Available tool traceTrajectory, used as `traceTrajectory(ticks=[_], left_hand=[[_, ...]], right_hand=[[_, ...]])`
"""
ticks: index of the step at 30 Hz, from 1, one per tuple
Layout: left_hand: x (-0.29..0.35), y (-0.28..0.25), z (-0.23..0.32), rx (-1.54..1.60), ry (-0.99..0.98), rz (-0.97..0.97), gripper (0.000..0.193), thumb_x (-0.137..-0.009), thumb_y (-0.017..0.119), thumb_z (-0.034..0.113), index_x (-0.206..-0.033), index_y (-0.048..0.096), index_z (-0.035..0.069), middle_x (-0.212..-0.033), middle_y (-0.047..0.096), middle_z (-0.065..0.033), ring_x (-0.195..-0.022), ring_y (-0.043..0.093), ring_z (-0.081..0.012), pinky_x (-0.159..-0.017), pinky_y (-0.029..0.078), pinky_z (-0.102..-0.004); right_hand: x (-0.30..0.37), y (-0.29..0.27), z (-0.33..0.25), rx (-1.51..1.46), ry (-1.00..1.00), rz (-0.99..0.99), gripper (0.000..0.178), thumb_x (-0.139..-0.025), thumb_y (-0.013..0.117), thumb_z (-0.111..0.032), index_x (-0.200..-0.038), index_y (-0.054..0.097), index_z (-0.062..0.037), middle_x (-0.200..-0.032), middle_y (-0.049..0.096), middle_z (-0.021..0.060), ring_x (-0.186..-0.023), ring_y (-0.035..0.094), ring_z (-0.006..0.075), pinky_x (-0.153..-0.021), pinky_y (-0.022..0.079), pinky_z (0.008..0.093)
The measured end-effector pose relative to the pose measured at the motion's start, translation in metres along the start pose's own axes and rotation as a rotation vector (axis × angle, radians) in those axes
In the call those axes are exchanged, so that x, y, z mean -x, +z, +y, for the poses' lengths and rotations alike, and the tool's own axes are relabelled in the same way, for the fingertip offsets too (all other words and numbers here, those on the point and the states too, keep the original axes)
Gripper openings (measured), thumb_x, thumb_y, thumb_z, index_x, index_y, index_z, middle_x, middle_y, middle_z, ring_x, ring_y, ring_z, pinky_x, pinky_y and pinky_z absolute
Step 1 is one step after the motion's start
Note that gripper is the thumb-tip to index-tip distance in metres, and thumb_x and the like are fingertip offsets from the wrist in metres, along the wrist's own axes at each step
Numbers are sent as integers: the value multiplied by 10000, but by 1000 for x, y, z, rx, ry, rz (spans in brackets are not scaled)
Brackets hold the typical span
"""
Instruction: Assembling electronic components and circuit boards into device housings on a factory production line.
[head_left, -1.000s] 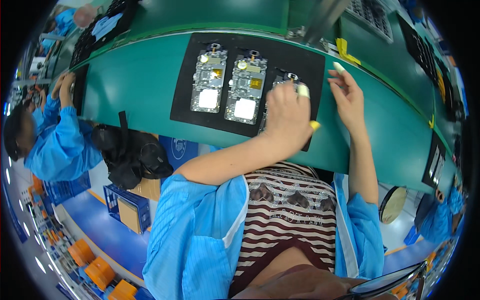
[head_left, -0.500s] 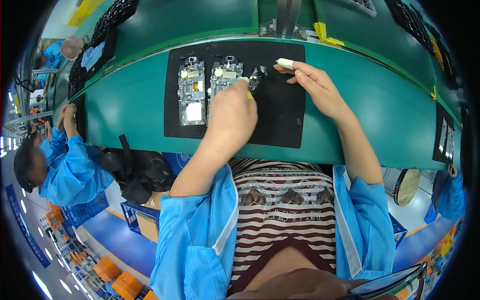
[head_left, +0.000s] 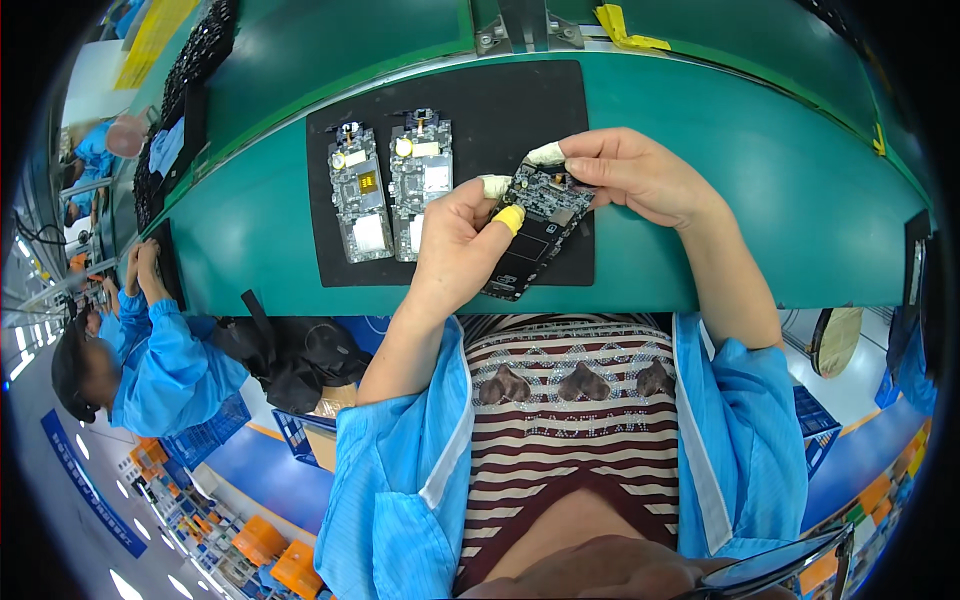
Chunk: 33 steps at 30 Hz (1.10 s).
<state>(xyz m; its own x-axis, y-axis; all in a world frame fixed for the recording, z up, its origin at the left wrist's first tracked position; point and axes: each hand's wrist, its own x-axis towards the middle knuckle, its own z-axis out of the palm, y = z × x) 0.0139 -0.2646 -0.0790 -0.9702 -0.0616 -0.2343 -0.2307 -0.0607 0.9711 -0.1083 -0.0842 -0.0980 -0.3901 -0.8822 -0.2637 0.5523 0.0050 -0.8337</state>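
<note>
A black circuit board (head_left: 535, 235) is held tilted above the near part of the black mat (head_left: 480, 110). My left hand (head_left: 460, 240) grips its left edge, with a yellow cover on the thumb and a pale one on another finger. At the board's upper end, my right hand (head_left: 640, 175) pinches around the corner; a pale cover is on one of its fingers. What lies under the right fingertips is hidden. Two more circuit boards stay side by side on the mat: one at the left (head_left: 358, 195), another beside it (head_left: 422, 180).
Green table surface (head_left: 700, 110) surrounds the mat. A metal post (head_left: 525, 25) rises behind it, with yellow tape (head_left: 630, 28) next to it. At the left a person in blue (head_left: 175, 340) sits by the table, near a black bag (head_left: 290, 360).
My left hand has lifted a board off the mat and turned its black side into view. My right hand has moved left and closed on the board's upper end.
</note>
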Motion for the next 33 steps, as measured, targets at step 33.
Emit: traceTrajectory(ticks=[33], left_hand=[[-6, 10, -10, -136, 81, 177, 139, -797, 542, -48, -926, 591, -60, -719, 610, -11, -608, 451, 3, -487, 337, -172]], right_hand=[[-4, -4, 11, -115, -116, 115, 329, -849, 596, -83, -1164, 560, 5, -989, 642, 64, -850, 602, 72, -737, 497, 198]])
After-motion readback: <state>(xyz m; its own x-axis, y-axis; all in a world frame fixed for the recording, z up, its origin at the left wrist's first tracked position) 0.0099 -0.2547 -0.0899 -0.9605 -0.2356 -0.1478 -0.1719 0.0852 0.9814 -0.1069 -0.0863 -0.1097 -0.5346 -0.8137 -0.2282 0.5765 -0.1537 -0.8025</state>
